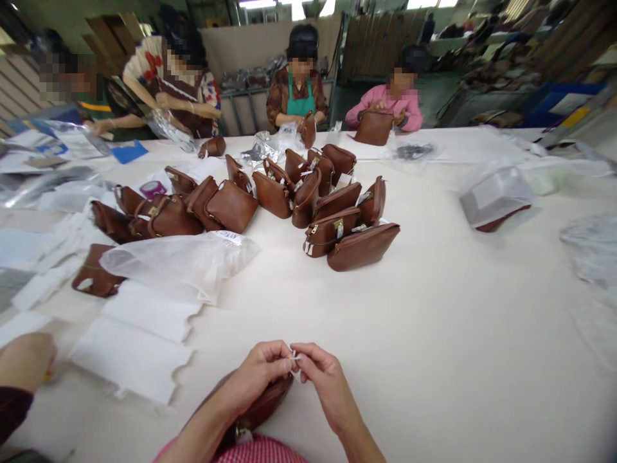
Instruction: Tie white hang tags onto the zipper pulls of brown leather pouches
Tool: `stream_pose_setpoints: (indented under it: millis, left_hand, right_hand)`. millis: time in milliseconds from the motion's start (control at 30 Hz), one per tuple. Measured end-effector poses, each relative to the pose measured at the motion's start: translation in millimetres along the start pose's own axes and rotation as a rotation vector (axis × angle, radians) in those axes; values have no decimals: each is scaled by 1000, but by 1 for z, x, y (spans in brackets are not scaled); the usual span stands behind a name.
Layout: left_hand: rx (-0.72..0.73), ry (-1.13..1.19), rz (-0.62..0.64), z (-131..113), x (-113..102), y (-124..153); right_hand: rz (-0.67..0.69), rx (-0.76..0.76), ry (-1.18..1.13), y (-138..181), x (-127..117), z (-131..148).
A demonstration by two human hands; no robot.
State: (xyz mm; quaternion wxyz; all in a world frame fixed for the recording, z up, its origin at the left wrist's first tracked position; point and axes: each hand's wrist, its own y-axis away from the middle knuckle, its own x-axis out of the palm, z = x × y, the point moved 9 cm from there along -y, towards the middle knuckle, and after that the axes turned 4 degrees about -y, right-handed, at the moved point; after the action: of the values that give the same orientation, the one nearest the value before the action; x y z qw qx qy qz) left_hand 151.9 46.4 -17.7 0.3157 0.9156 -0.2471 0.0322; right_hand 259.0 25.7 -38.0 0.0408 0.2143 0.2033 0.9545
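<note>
At the front of the table, my left hand (263, 370) and my right hand (321, 373) meet fingertip to fingertip. Both pinch a thin white strip (295, 357), which looks like a tie or a bit of tissue; its exact kind is too small to make out. Beneath my left hand and forearm lies a brown leather bag (267, 405), close against my body and partly hidden by the arm. Some metal hardware shows on its near side.
Several brown bags (364, 247) stand grouped mid-table. Clear plastic (178, 260) and white paper sheets (139, 341) lie at left, near another person's hand (29, 360). A wrapped bag (499, 196) sits at right. Co-workers line the far edge.
</note>
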Motion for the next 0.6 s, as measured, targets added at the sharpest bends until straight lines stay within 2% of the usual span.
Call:
stream_pose_setpoints:
  millis: [133, 233, 333, 433, 533, 600]
  left_hand:
    - [-39, -16, 12, 3, -1, -2]
    - [-40, -96, -44, 1, -7, -3]
    - [50, -196, -125, -10, -14, -3]
    - [106, -286, -147, -15, -16, -4]
    - [83, -417, -145, -12, -12, -6]
    - [131, -539, -148, -17, -6, -5]
  right_hand:
    - [9, -17, -13, -4, 2, 5]
    - [-24, -16, -33, -5, -3, -1]
    - [-66, 40, -138, -4, -10, -15]
    - [-83, 86, -218, -2, -12, -25]
    - [-96, 117, -280, 0, -9, -27]
    - [-97, 154, -351, 3, -5, -28]
